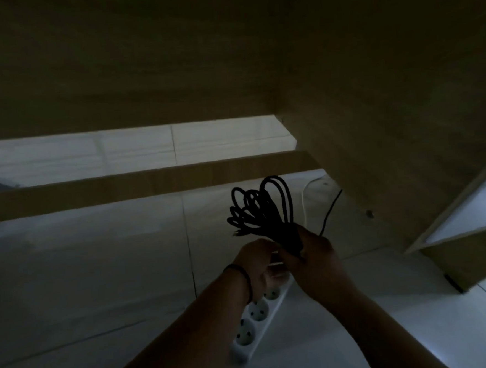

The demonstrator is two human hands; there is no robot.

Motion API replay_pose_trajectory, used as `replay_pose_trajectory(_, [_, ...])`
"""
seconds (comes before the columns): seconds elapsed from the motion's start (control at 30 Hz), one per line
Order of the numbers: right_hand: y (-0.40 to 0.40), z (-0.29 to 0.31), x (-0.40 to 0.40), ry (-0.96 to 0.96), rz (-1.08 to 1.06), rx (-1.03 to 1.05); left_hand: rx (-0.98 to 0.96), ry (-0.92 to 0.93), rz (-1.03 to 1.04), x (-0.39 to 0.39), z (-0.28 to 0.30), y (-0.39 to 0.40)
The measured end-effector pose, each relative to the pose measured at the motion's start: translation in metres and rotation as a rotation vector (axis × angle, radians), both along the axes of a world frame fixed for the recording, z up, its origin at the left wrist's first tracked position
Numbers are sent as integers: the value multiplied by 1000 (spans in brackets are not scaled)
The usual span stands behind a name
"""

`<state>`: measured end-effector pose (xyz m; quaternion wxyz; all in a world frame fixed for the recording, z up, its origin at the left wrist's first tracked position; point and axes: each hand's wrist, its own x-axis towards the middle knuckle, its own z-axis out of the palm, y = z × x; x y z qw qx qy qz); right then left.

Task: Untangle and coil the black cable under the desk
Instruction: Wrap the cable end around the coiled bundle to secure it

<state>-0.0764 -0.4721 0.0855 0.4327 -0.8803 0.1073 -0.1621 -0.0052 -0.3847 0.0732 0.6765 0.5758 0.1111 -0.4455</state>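
Note:
The black cable (262, 211) is gathered into a bunch of several loops that fan upward above my hands. My right hand (313, 255) is closed around the base of the bunch. My left hand (257, 259), with a dark band on its wrist, touches the lower end of the bunch from the left, fingers curled at it. A loose strand of the black cable (331, 210) runs from my right hand up and right toward the desk's side panel. The scene is dim under the wooden desk (227, 55).
A white power strip (257, 322) with round sockets lies on the pale tiled floor (98, 265) under my wrists. A thin white cord (304, 199) curves behind the loops. A wooden crossbar (138, 185) spans the back. The desk's side panel (378, 160) and a lower shelf (470, 242) stand right.

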Motion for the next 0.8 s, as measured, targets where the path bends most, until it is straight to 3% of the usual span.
replay_pose_trajectory(0.1, [6, -4, 7, 32, 7, 105, -43, 27, -76, 5, -11, -5])
replay_pose_trajectory(0.27, [9, -5, 22, 37, -77, 379, -320, 131, -89, 26, -18, -18])
replay_pose_trajectory(0.4, [-2, -4, 27, 63, -128, 539, -198, 91, -114, 36, -27, -22])
replay_pose_trajectory(0.53, [-23, -13, 32, 94, -191, 643, -151, -114, -31, 40, -34, -30])
replay_pose_trajectory(0.7, [-38, -22, 38, 29, -250, 1069, -97, -261, -27, 45, -41, -37])
replay_pose_trajectory(0.8, [-34, -25, 36, 86, -301, 1190, -100, -253, 54, 44, -33, -40])
